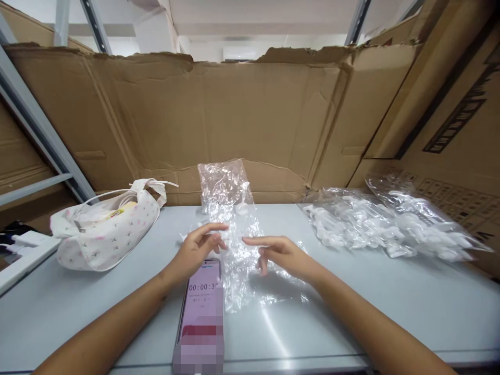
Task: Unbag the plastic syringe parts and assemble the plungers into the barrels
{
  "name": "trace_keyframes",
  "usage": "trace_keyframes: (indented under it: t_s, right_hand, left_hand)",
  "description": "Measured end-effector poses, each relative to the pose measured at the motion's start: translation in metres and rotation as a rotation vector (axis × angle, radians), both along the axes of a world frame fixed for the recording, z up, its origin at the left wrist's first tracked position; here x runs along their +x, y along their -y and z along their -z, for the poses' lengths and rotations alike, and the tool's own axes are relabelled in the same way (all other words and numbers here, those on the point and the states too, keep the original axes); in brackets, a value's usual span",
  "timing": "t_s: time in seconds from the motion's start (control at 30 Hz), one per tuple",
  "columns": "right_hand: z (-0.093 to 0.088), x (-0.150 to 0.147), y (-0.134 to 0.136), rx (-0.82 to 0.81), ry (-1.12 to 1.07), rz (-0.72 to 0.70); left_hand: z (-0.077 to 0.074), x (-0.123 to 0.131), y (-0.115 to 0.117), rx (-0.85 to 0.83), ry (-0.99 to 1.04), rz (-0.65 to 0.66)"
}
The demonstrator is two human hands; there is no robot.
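Note:
A long clear plastic bag (230, 219) lies crumpled down the middle of the grey table (390, 302), its far end leaning against the cardboard wall. My left hand (197, 250) hovers at the bag's left edge, fingers spread and pointing right, holding nothing. My right hand (279, 252) is over the bag's right side, fingers stretched toward the left hand, also without anything in it. A phone (201, 307) showing a running timer lies flat just below my left hand. Small white plastic pieces (242, 209) rest near the bag.
Clear bags full of white plastic parts (383, 224) lie at the right. A white patterned cloth bag (105, 232) sits at the left. Torn cardboard sheets (253, 114) wall off the back and right. A metal shelf post (42, 135) slants at the left.

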State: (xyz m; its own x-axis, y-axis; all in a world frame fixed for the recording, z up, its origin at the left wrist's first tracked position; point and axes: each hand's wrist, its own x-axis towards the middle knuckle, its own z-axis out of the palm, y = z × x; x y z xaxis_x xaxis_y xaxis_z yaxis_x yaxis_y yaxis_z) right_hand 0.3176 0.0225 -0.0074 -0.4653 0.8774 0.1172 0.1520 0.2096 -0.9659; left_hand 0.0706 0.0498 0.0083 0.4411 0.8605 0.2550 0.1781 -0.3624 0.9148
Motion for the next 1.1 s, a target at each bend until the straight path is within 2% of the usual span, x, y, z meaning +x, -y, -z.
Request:
trace_keyframes:
  t_s: [0.13,0.27,0.4,0.5,0.67,0.77,0.87,0.97,1.1]
  right_hand:
    - [-0.003,0.003,0.001,0.01,-0.057,0.106]
    - [-0.005,0.008,0.0,-0.01,-0.098,0.073]
    - [-0.005,0.009,-0.002,-0.038,-0.193,0.003]
    - [-0.006,0.01,-0.001,-0.037,-0.219,0.007]
    - [-0.006,0.01,-0.001,0.007,-0.108,0.038]
    - [-0.004,0.006,-0.003,-0.002,-0.123,0.092]
    - [-0.003,0.002,-0.004,0.001,-0.179,0.189]
    - [-0.004,-0.001,-0.003,-0.013,-0.206,0.281]
    - [0.0,-0.005,-0.003,0.007,-0.225,0.314]
  left_hand:
    - [0.004,0.002,0.005,-0.038,-0.07,0.309]
    - [0.006,-0.001,0.008,0.06,-0.216,0.395]
    - [0.009,-0.003,0.006,0.166,-0.33,0.352]
    - [0.009,-0.001,0.004,0.224,-0.331,0.281]
    - [0.007,0.003,0.005,0.139,-0.221,0.226]
    - [0.008,0.002,0.006,0.072,-0.186,0.256]
    - [0.011,0.002,0.008,0.141,-0.275,0.258]
    - [0.013,0.005,0.012,0.24,-0.361,0.186]
    - [0.014,0.01,0.016,0.23,-0.286,0.05]
